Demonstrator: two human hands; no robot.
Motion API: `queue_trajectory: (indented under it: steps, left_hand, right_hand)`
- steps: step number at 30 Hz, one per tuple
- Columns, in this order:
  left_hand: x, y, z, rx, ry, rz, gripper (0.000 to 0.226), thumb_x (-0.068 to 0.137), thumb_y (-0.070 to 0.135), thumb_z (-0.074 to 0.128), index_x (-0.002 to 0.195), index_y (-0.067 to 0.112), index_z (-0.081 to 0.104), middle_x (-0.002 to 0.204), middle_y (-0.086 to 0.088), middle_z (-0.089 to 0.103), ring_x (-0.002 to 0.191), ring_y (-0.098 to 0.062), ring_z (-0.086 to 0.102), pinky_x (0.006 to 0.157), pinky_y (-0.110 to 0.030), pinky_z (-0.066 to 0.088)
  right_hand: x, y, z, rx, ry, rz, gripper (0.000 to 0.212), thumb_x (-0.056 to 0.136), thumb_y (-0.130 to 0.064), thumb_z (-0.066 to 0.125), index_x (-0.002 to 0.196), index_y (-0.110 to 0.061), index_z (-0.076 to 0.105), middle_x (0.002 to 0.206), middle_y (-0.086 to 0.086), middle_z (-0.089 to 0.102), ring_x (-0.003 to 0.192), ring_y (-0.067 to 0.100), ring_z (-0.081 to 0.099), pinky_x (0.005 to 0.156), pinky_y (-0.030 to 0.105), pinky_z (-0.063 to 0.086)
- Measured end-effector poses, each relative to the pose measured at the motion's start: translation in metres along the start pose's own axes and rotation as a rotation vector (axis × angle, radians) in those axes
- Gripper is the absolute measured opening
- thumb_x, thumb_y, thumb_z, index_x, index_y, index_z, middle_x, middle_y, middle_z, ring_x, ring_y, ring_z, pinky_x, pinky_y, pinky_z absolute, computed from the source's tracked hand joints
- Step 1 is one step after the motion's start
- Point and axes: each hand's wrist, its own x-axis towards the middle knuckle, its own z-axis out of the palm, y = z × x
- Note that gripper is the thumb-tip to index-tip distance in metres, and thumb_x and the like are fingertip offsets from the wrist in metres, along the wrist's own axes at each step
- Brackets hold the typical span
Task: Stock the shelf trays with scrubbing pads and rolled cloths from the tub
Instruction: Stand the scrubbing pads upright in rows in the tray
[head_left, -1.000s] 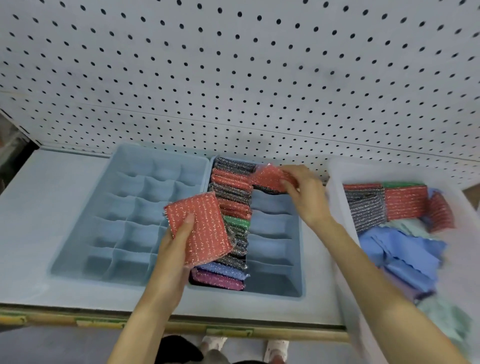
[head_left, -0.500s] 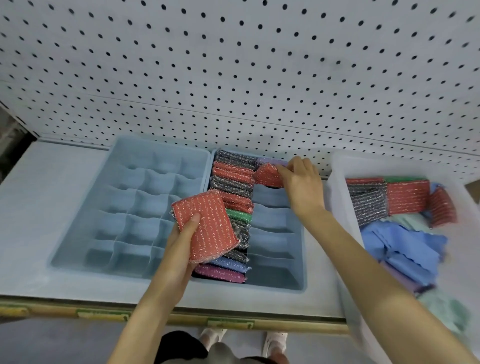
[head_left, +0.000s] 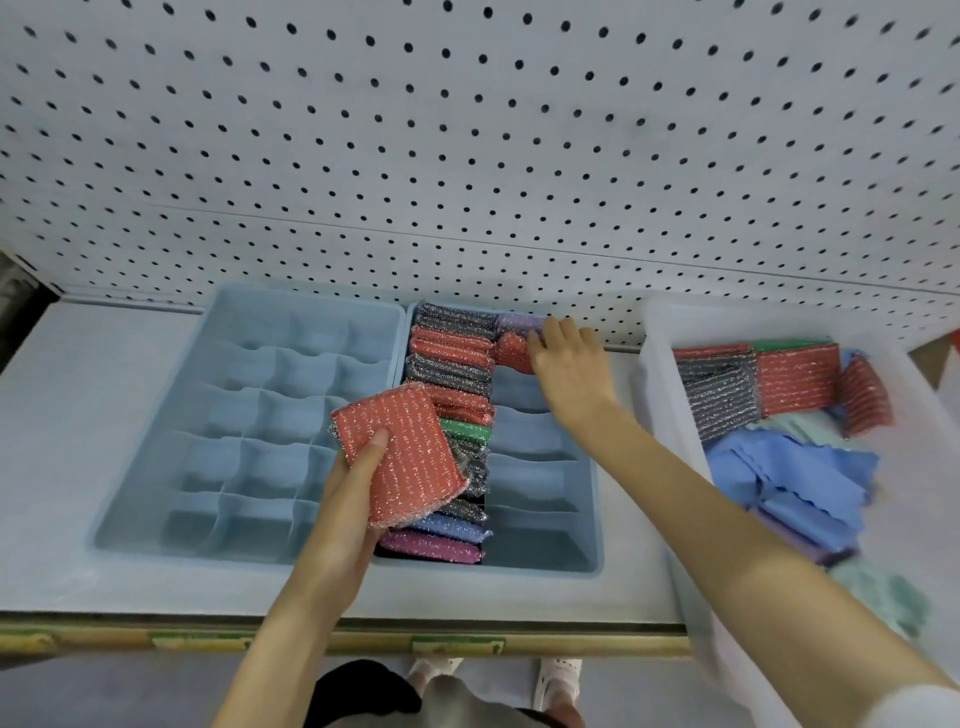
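at the back of the right tray (head_left: 519, 569), the right hand (head_left: 571, 369) pinches a tucked red pad (head_left: 511, 351); the left hand (head_left: 348, 519) grips a flat red pad (head_left: 415, 457).

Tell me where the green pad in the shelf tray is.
Head view, centre: the green pad stands in the right tray's left column, between red pads behind and silver ones ahead.

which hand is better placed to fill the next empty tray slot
Left, likely: left hand grips a red scrubbing pad beside the empty slots; right hand is busy with a second red pad.
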Motion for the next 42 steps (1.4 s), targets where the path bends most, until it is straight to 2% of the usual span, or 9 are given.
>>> queue_trajectory:
  steps: [8,12,18,22,25,29,33,38,42]
  left_hand:
    - [0.0,-0.001,0.0,0.001,0.001,0.006,0.02,0.094,0.036,0.05,0.112,0.031,0.056,0.11,0.003,0.069,0.1,-0.015,0.065,0.077,-0.028,0.048]
    - [0.001,-0.002,-0.001,0.015,-0.012,0.01,0.027,0.094,0.037,0.05,0.119,0.029,0.054,0.112,0.002,0.069,0.102,-0.016,0.065,0.078,-0.028,0.048]
    - [0.002,-0.002,-0.001,0.06,-0.025,0.0,0.037,0.092,0.041,0.052,0.126,0.028,0.052,0.115,0.002,0.068,0.104,-0.017,0.065,0.083,-0.03,0.048]
    - [-0.001,-0.001,0.007,0.091,-0.041,0.029,0.038,0.089,0.042,0.055,0.124,0.028,0.053,0.112,0.003,0.068,0.102,-0.016,0.064,0.082,-0.03,0.048]
    - [-0.004,-0.004,0.02,0.119,-0.087,0.063,0.045,0.078,0.05,0.057,0.119,0.031,0.056,0.112,0.003,0.069,0.098,-0.014,0.067,0.082,-0.03,0.051]
    - [-0.011,-0.004,0.036,0.122,-0.126,0.118,0.041,0.081,0.045,0.054,0.118,0.029,0.057,0.099,0.004,0.072,0.077,-0.01,0.071,0.052,-0.02,0.053]
    - [-0.015,-0.004,0.04,0.118,-0.167,0.146,0.045,0.076,0.047,0.053,0.118,0.029,0.055,0.095,0.004,0.073,0.073,-0.012,0.072,0.049,-0.022,0.054]
    - [-0.005,-0.009,0.03,0.164,-0.157,0.134,0.057,0.079,0.065,0.045,0.125,0.033,0.052,0.116,-0.001,0.068,0.101,-0.024,0.068,0.084,-0.051,0.055]
    - [0.002,-0.014,0.023,0.078,-0.104,0.077,0.033,0.096,0.036,0.044,0.126,0.025,0.053,0.119,0.003,0.066,0.106,-0.014,0.064,0.069,-0.028,0.058]
  right_hand:
    - [-0.017,0.021,0.006,0.52,0.17,0.084,0.044,0.069,0.011,0.071,0.107,-0.01,0.07,0.084,0.011,0.061,0.075,0.033,0.056,0.058,0.035,0.049]
    - [-0.02,0.017,0.012,0.544,0.034,0.098,0.056,0.066,0.018,0.066,0.113,-0.013,0.068,0.09,0.012,0.059,0.084,0.034,0.056,0.05,0.031,0.044]
    - [-0.016,0.018,0.011,0.502,-0.137,0.007,0.045,0.088,0.003,0.056,0.129,-0.015,0.058,0.106,0.012,0.055,0.102,0.031,0.049,0.079,0.042,0.049]
    - [-0.023,0.014,-0.038,1.045,-0.001,0.386,0.021,0.093,-0.013,0.057,0.111,-0.013,0.067,0.101,0.004,0.058,0.094,0.018,0.057,0.082,0.027,0.046]
    - [-0.052,-0.011,-0.093,1.563,-0.241,0.444,0.014,0.086,-0.026,0.066,0.1,-0.028,0.064,0.099,-0.006,0.065,0.09,0.005,0.061,0.08,0.023,0.048]
    - [-0.077,-0.035,-0.117,1.652,-0.335,0.518,0.037,0.074,-0.024,0.079,0.107,-0.024,0.062,0.096,-0.005,0.065,0.086,0.001,0.061,0.068,0.01,0.047]
    - [-0.082,-0.04,-0.112,1.669,-0.294,0.627,0.022,0.075,-0.017,0.078,0.091,-0.017,0.063,0.09,-0.004,0.067,0.079,0.0,0.061,0.065,0.009,0.045]
    - [-0.088,-0.032,-0.1,1.87,-0.451,0.758,0.015,0.087,-0.013,0.065,0.098,-0.008,0.056,0.1,0.011,0.066,0.089,0.016,0.065,0.078,0.027,0.056]
    - [-0.072,-0.001,-0.078,1.887,-0.272,0.958,0.018,0.086,-0.011,0.065,0.099,-0.01,0.053,0.104,0.017,0.063,0.091,0.028,0.063,0.082,0.047,0.054]
